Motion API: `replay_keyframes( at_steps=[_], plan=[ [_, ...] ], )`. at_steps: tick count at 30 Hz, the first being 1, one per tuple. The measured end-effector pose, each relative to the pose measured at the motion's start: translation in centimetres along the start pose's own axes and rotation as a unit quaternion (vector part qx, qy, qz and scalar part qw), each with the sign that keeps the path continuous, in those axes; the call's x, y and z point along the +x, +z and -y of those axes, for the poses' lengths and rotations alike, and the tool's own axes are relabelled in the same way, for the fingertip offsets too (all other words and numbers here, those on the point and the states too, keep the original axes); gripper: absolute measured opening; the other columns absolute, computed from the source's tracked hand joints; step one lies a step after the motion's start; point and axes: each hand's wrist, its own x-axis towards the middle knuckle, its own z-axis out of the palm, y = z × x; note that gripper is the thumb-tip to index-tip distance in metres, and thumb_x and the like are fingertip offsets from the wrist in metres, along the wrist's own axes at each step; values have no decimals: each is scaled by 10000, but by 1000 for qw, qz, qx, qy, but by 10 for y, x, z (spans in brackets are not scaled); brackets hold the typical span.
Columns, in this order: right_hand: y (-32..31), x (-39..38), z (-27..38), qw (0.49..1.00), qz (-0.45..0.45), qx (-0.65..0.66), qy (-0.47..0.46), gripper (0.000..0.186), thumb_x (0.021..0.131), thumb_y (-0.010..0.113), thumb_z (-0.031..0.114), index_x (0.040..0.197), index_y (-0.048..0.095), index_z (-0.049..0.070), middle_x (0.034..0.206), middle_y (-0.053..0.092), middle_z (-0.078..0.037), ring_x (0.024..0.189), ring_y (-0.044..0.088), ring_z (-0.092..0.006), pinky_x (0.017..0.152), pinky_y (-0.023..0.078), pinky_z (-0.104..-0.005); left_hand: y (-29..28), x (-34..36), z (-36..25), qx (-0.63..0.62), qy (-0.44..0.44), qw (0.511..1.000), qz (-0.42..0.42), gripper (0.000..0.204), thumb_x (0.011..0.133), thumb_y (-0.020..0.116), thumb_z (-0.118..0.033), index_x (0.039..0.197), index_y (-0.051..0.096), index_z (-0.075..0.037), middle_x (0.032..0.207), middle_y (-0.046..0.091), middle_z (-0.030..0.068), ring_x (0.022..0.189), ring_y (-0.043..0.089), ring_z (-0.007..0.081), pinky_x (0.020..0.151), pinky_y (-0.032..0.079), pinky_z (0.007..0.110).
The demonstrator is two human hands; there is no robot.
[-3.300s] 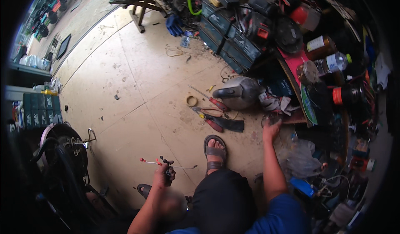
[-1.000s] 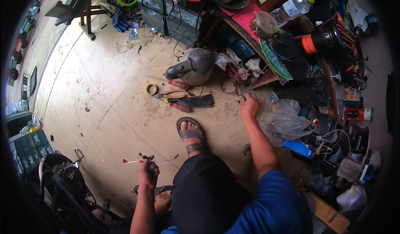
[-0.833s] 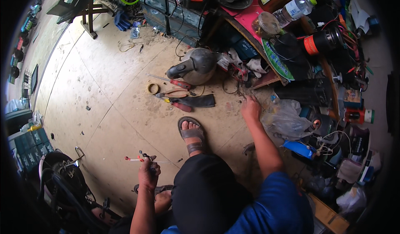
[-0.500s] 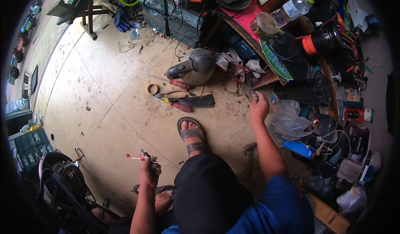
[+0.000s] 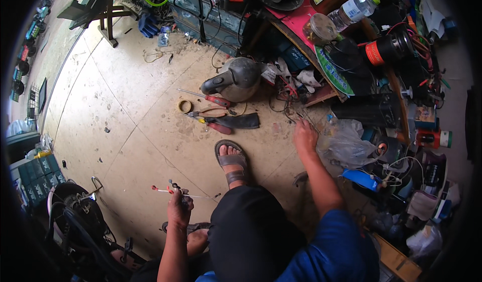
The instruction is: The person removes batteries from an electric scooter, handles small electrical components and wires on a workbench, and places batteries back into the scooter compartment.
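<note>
At the lower left, my left hand [image 5: 179, 210] is closed around a thin pale wire-like piece [image 5: 205, 196] with a red end and small dark parts by the thumb. My right hand [image 5: 306, 135] reaches down to the floor on the right, fingers drawn together beside thin dark wires [image 5: 287, 108]; what they pinch is too small to make out. A crumpled clear plastic bag [image 5: 346, 140] lies just right of that hand. Farther left on the floor are a red-handled screwdriver [image 5: 218, 101], pliers [image 5: 213, 111], a roll of tape [image 5: 185, 106] and a dark flat strip [image 5: 244, 121].
A dusty kettle [image 5: 240, 79] stands beyond the tools. To the right, a cluttered low shelf [image 5: 321, 97] carries a plastic bottle [image 5: 354, 11] and a black cylinder with an orange label [image 5: 384, 51]. A wheel-like machine [image 5: 75, 206] stands at the lower left. My sandalled foot [image 5: 230, 157] is in the middle.
My right hand has shifted slightly left and nearer to me, away from the shelf's foot. The left hand keeps its place with the wire-like piece.
</note>
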Motion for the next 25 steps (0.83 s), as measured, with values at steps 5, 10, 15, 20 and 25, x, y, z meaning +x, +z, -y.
replay_keyframes(
  at_steps=[5,10,15,20,25],
  plan=[
    [-24,-3,-19,997,46,51,23,175,890,649,98,1040,739,111,938,677,-102,819,704,-322,707,572,-437,18,-8,1,9,19,1000,-23,260,1062,572,-320,958,572,-81,725,547,19,599,519,138,499,383,282],
    [-58,16,-13,995,-4,28,-92,189,872,655,86,1040,738,112,893,674,-97,772,704,-330,686,564,-446,1,1,8,12,37,999,21,313,1066,559,-351,882,550,-98,722,535,26,590,498,151,499,354,293],
    [-67,11,-15,995,74,33,-56,194,869,681,111,1054,740,117,896,707,-124,820,715,-354,725,565,-459,14,-19,-6,-10,39,998,42,355,1060,548,-382,845,526,-101,691,495,32,576,457,158,504,324,289],
    [-101,12,4,990,117,70,25,188,898,668,169,1058,712,81,935,743,-187,878,722,-397,769,560,-500,9,-35,-20,-12,98,994,52,327,1038,587,-433,945,573,-119,685,440,-7,577,411,133,503,336,276],
    [-170,16,43,969,153,176,80,261,923,678,245,1121,717,79,967,752,-203,907,722,-419,833,554,-515,-1,-66,-21,-46,171,980,92,371,1037,590,-377,1187,589,-37,692,428,-7,576,411,123,505,323,265]
  ],
)
